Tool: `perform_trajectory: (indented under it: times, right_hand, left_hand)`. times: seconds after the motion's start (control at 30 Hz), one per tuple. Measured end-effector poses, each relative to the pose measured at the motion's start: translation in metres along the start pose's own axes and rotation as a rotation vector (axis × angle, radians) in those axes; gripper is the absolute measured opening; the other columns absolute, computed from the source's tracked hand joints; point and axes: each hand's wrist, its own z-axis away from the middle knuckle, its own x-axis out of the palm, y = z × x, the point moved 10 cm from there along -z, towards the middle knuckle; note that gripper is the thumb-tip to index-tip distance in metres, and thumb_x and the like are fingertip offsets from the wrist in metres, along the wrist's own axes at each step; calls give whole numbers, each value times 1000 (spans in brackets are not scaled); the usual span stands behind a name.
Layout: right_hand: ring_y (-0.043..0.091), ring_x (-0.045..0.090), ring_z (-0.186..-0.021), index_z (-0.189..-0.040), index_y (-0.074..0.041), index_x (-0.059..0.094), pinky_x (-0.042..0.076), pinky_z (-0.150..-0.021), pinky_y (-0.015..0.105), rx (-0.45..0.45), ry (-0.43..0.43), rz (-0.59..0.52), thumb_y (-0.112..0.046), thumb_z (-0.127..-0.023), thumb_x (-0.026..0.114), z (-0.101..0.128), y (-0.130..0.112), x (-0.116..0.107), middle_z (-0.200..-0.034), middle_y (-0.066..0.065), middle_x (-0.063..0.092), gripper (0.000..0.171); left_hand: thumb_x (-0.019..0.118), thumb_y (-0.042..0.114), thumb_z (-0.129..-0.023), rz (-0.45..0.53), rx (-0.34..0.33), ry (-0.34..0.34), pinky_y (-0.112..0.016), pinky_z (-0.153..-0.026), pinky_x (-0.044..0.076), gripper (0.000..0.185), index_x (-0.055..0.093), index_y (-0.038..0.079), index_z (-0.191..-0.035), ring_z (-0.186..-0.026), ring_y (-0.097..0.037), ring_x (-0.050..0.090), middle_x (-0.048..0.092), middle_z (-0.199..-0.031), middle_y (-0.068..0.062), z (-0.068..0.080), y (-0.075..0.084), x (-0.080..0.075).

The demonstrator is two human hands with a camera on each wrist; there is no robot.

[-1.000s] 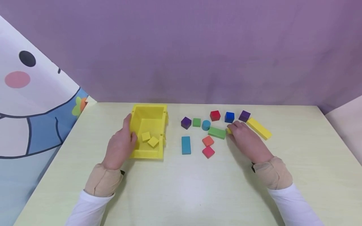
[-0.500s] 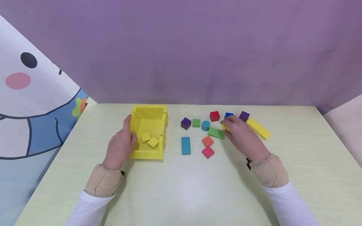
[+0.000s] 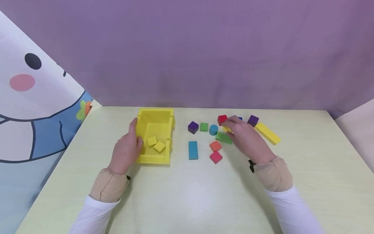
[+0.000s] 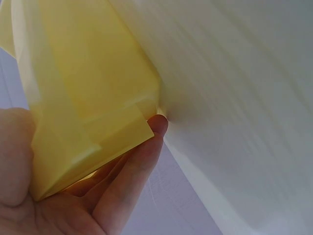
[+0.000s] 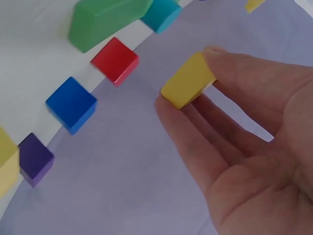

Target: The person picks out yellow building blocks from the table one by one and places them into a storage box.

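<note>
My left hand (image 3: 125,150) grips the left wall of a yellow plastic bin (image 3: 155,128). In the left wrist view, the thumb lies on one side of that wall and the fingers curl under its edge. Two yellow blocks, a near one (image 3: 159,147) and another (image 3: 152,141), lie inside on its floor. My right hand (image 3: 248,140) pinches a small yellow block (image 5: 188,81) between thumb and fingertips, above the table. Close below it are a green oblong block (image 3: 223,137), a red cube (image 3: 222,120) and a blue cube (image 5: 72,104), mostly covered by the hand in the head view.
Between bin and right hand lie a purple cube (image 3: 193,127), a green block (image 3: 204,127), a blue cylinder (image 3: 213,130), a blue oblong block (image 3: 193,150), an orange block (image 3: 215,146) and a red block (image 3: 216,157). Rightward are another purple cube (image 3: 253,120) and a long yellow block (image 3: 267,133).
My right hand has lifted the small yellow block and moved it left and slightly away from me, now covering most of the blue cube. The left hand stays on the bin.
</note>
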Motion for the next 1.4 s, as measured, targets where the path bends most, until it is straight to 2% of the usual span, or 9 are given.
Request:
perform_trajectory:
  times: [0.1, 0.37, 0.5, 1.03, 1.4]
  right_hand:
    - [30, 70, -93, -117, 1, 70, 57, -82, 40, 6, -10, -6, 3, -79, 79, -3, -5, 1, -111, 16, 64, 39]
    - [28, 67, -103, -119, -1, 69, 56, -87, 40, 39, -60, -51, -2, -85, 75, -14, -17, 3, -117, 14, 63, 34]
    - [28, 67, -104, -119, -2, 69, 56, -88, 40, 41, -65, -72, -3, -85, 76, -19, -23, 2, -118, 13, 63, 35]
    - [24, 67, -102, -118, -5, 70, 56, -88, 36, 8, -60, -127, -8, -84, 78, -34, -52, 9, -117, 9, 64, 35]
    - [20, 67, -101, -117, -7, 71, 55, -88, 32, -33, -50, -146, -9, -83, 78, -47, -78, 15, -118, 7, 62, 35]
  left_hand:
    - [47, 5, -95, 2, -5, -6, -33, -42, 29, 63, 23, -1, -152, -43, -21, 37, 42, -53, -7, 0, 0, 0]
    - [47, 5, -94, 5, -4, -4, -33, -42, 29, 63, 23, -1, -152, -43, -21, 37, 42, -53, -7, 0, 1, 0]
    - [46, 6, -95, 5, -1, -1, -33, -42, 29, 63, 23, -1, -153, -42, -21, 37, 42, -53, -6, 0, 0, 1]
    - [46, 5, -94, 15, 8, 4, -33, -42, 28, 63, 23, -1, -152, -42, -21, 36, 42, -53, -6, -1, 0, 2]
    - [45, 5, -94, 25, -12, -5, -33, -41, 29, 62, 23, -2, -152, -42, -21, 36, 41, -53, -7, 0, -1, 0]
